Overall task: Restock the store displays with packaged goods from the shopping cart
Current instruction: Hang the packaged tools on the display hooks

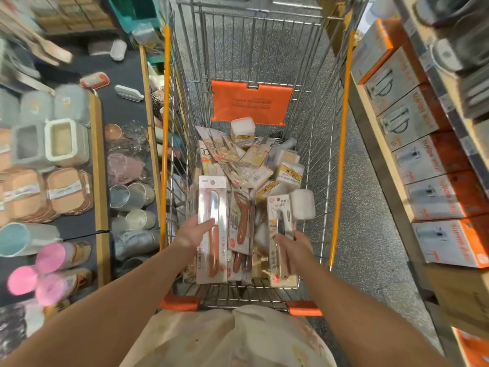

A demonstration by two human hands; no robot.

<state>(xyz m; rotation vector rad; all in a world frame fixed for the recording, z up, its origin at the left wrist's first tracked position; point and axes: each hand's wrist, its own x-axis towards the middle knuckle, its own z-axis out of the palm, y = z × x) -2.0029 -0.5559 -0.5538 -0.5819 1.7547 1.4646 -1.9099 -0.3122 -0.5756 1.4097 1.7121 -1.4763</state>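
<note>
Cart: wire shopping cart (321,144) w/ orange trim, straight ahead in aisle; pkgd goods heaped at the near end of the basket.
L hand: left hand (197,230) grips the left edge of a carded folding knife pack (213,229), thumb over the front, fingers behind.
R hand: right hand (292,243) holds a smaller knife pack (280,234) by its lower half, thumb across the blister.
Hands: apart, one pack each; both packs over the pile at the cart's near end.
Between them: peeler card (239,221) lies on the heap, untouched.
Handling: packs look light & flat; card backing stiff-ish but bends if squeezed mid-span. Plastic blister slick, so pinch at card edge, not the bubble. Blades enclosed, low risk, but don't crush.
Hang holes: at top of cards; prob. go on pegs, so keep tops free.
Displays: left table (99,165) w/ cups & lidded containers; right shelf (381,168) w/ orange boxed goods (434,197). No knife peg visible here; can't tell where these belong.
Stage: pick-up from cart, plenty of stock left in it.
</note>
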